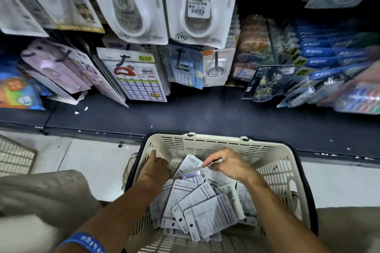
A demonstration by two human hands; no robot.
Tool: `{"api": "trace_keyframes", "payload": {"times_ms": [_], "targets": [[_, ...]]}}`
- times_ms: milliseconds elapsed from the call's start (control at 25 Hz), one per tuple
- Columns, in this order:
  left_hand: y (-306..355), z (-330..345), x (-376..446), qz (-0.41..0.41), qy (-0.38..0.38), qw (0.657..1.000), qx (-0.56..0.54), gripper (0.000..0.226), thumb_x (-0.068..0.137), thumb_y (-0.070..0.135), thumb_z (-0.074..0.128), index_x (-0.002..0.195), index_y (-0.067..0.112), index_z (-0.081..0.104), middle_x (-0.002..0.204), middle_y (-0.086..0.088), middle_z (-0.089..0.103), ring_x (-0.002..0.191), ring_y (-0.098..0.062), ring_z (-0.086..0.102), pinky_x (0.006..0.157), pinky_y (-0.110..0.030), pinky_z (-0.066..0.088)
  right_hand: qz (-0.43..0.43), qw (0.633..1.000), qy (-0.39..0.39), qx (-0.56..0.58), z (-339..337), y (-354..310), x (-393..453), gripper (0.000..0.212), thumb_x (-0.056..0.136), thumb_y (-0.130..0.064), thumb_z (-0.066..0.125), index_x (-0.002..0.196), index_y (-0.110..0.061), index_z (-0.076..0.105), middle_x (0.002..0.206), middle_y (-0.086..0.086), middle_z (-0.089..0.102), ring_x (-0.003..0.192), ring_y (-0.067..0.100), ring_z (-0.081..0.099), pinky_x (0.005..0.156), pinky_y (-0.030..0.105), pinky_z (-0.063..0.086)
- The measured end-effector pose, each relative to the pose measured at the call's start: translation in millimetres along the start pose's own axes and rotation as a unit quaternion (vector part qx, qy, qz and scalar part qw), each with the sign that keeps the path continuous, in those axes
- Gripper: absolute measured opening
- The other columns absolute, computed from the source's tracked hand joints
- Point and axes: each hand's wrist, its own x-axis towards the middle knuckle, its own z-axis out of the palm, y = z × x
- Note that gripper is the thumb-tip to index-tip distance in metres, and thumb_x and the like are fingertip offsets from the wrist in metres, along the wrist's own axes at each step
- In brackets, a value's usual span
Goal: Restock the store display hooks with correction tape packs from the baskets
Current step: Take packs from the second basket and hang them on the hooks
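Down in the basket: both hands work among the loose packs, so this looks like the picking-up stage.
Basket [283, 172]: cream plastic, on the floor just before the dark shelf base, holding many correction tape packs [205, 207] lying backs up in a heap.
Left hand [156, 167]: reaching in by the far left wall, fingers down among packs; whether it grips one I cannot tell.
Right hand [225, 163]: fingers pinching one pack [190, 165] by its top edge, lifted slightly off the heap.
Display hooks [270, 44]: one bare black hook stands out among the hanging goods; others carry stock.
Left to do: most of it, judging by the heap.
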Motion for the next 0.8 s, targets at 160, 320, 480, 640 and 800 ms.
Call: {"api": "trace_keyframes", "payload": {"times_ms": [160, 320, 480, 640, 800], "targets": [[-20.9, -8.7, 4.3, -0.062, 0.062, 0.995, 0.041, 0.048, 0.104, 0.026, 0.05, 0.151, 0.015, 0.045, 0.156, -0.021, 0.042, 0.148, -0.044, 0.025, 0.122, -0.062, 0.011, -0.026, 1.0, 0.016, -0.003, -13.7, -18.9, 8.7, 0.024, 0.09, -0.007, 0.071, 0.092, -0.028, 0.082, 0.088, -0.021, 0.072, 0.084, -0.009, 0.064, 0.073, 0.008, 0.044], [-18.0, -9.3, 5.3, -0.061, 0.049, 0.996, 0.044, 0.047, 0.104, 0.025, 0.05, 0.149, 0.015, 0.046, 0.152, -0.017, 0.046, 0.143, -0.038, 0.031, 0.119, -0.063, 0.016, -0.033, 0.999, 0.02, -0.012, -7.6, -19.7, 3.2, 0.028, 0.089, -0.01, 0.074, 0.087, -0.038, 0.078, 0.081, -0.028, 0.071, 0.085, -0.01, 0.065, 0.077, 0.011, 0.046], [-17.0, -16.7, 9.2, -0.055, 0.086, 0.995, -0.008, 0.054, 0.097, 0.022, 0.056, 0.149, 0.015, 0.04, 0.151, -0.019, 0.04, 0.137, -0.04, 0.038, 0.115, -0.065, 0.018, -0.032, 0.999, 0.029, 0.003, -6.0, -14.8, -0.5, 0.026, 0.088, -0.012, 0.075, 0.088, -0.037, 0.079, 0.088, -0.02, 0.076, 0.089, -0.003, 0.068, 0.081, 0.016, 0.051], [-25.8, -30.5, 15.4, -0.06, 0.16, 0.924, -0.342, 0.028, 0.096, 0.038, 0.061, 0.121, 0.027, 0.056, 0.118, -0.006, 0.068, 0.103, -0.025, 0.067, 0.098, -0.03, 0.041, -0.042, 0.998, 0.03, 0.047, -16.7, -22.3, -1.4, 0.01, 0.082, -0.019, 0.081, 0.083, -0.029, 0.08, 0.086, -0.014, 0.077, 0.081, -0.002, 0.069, 0.078, 0.02, 0.05], [-39.0, -55.1, 6.8, -0.044, 0.196, 0.743, -0.638, 0.026, 0.082, -0.001, 0.071, 0.076, 0.023, 0.065, 0.073, 0.002, 0.067, 0.066, -0.009, 0.055, 0.055, -0.015, 0.04, -0.08, 0.98, 0.052, 0.172, -30.6, -47.4, -5.7, 0.01, 0.078, -0.013, 0.085, 0.078, -0.019, 0.077, 0.073, -0.005, 0.072, 0.068, 0.008, 0.063, 0.067, 0.026, 0.047]]}}
